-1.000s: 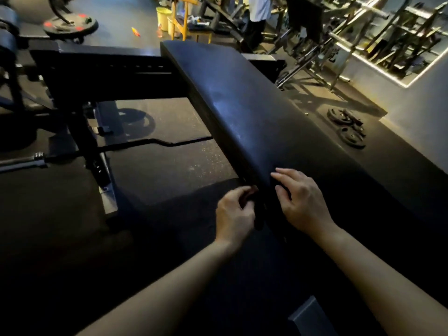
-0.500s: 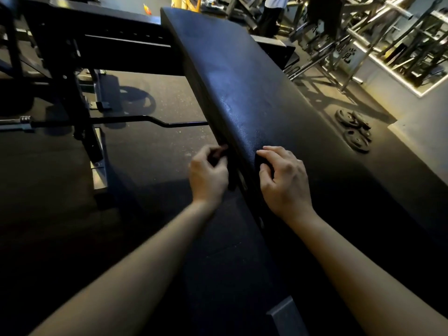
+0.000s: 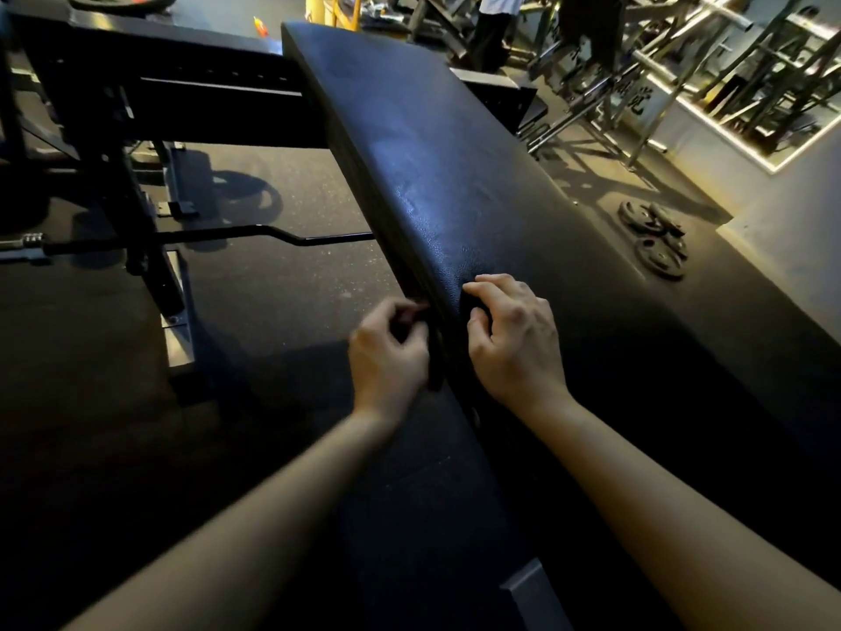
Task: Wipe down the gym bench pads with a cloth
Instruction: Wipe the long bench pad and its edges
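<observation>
Head view looks down along a long black bench pad [image 3: 455, 184] that runs from the near bottom edge away to the upper left, its textured top catching a faint sheen. Both bare forearms reach in from below to the pad's left edge, about halfway along it. On the side face of the pad, the left hand [image 3: 387, 352] has its fingers curled and pinched together on a dark scrap with a reddish tint. It is blurred, so the exact grip is hard to read. On top of the pad, just inside that same edge, the right hand [image 3: 514, 339] has its fingers bent and bunched down on a dark fold. That fold appears to be the cloth [image 3: 471, 305], draped over the pad's left edge between the two hands. It is almost the same colour as the pad, so its outline cannot be made out. Left of the pad, a thin bent bar [image 3: 291, 236] lies on the speckled floor [image 3: 282, 284], touching or passing under the pad's side. The black bench frame [image 3: 150, 88] stands further left. Right of the pad, a few weight plates [image 3: 655, 241] lie stacked on the floor. Beyond the pad's far end a person [image 3: 493, 25] stands, and metal racks [image 3: 682, 61] are there too.
</observation>
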A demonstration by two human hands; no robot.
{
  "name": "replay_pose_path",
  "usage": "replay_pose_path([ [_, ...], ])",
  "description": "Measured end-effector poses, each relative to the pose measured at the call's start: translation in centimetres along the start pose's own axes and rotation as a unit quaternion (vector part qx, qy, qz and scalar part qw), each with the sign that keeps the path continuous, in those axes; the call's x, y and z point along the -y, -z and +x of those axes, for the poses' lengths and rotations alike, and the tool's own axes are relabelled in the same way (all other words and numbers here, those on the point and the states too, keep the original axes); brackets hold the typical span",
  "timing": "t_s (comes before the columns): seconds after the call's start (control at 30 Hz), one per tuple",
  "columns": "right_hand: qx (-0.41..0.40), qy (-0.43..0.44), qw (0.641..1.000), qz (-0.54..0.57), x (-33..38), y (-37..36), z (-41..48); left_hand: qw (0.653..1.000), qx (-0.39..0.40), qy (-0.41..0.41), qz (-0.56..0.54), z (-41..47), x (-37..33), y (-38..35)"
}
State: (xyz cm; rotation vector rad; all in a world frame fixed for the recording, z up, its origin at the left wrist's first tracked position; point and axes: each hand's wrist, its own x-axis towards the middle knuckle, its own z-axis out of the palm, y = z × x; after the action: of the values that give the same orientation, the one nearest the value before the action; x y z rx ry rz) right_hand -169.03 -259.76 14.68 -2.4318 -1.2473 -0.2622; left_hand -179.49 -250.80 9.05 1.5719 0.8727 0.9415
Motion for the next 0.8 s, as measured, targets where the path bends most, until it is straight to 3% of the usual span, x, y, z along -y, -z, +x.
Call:
replay_pose_path([
  [0.13, 0.005, -0.001, 1.0, -0.005, 0.0, -0.1, 0.0, 0.991, 0.119, -0.015, -0.066, -8.6, -0.9, 1.0],
  [0.23, 0.005, -0.003, 1.0, -0.002, 0.0, 0.0, -0.1, 0.998, 0.055, -0.024, -0.029, -3.7, -0.3, 0.1],
  [0.3, 0.006, -0.003, 1.0, 0.001, 0.0, 0.0, 0.1, 1.0, -0.007, 0.028, -0.011, 1.2, 0.3, -0.4],
  [0.4, 0.008, 0.0, 1.0, 0.003, 0.1, 0.2, -0.1, 0.999, -0.024, 0.032, -0.011, 0.2, -0.1, -0.4],
  [0.57, 0.006, 0.0, 1.0, 0.001, 0.0, 0.0, 0.0, 0.987, 0.117, 0.021, -0.109, -12.1, -1.2, 0.5],
  [0.67, 0.004, 0.001, 1.0, 0.004, -0.1, 0.1, 0.0, 0.996, 0.052, -0.007, -0.067, -7.6, -0.8, -0.3],
  [0.73, 0.006, 0.002, 1.0, 0.006, -0.1, 0.0, 0.1, 0.998, -0.024, 0.019, -0.047, -2.6, -0.2, -0.7],
  [0.8, 0.006, 0.003, 1.0, 0.006, 0.1, 0.1, 0.0, 0.998, -0.043, 0.03, -0.038, -2.0, -0.1, -0.7],
])
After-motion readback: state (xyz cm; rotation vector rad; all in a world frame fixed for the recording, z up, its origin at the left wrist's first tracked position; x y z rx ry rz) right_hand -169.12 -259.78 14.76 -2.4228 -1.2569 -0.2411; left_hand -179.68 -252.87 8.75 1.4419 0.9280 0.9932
